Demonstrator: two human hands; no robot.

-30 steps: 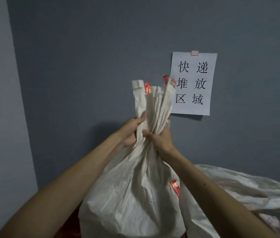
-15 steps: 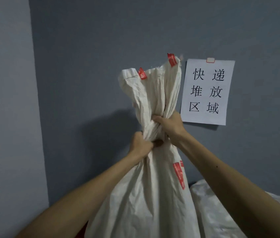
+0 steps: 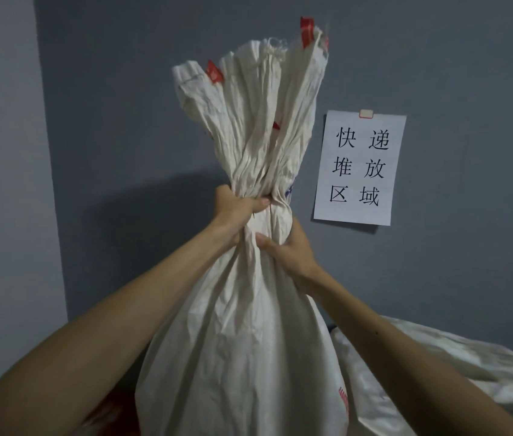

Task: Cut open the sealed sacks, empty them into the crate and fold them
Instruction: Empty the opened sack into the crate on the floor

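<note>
Cropped below, the sack (image 3: 242, 341) hangs from left hand (image 3: 236, 212) and right hand (image 3: 289, 247).

I lose the sack (image 3: 242, 341) below the bottom edge; a second sack (image 3: 437, 369) runs off right. Fingers of the right hand (image 3: 289, 247) hide behind the neck; the red blur (image 3: 113, 416) lower left is unreadable.

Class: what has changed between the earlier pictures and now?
The white woven sack has been hauled upward, its bunched top above the white paper sign. The left hand now grips above the right hand, reversed from half a second ago. Both hands still hold the neck; the second white sack stays at right.
</note>
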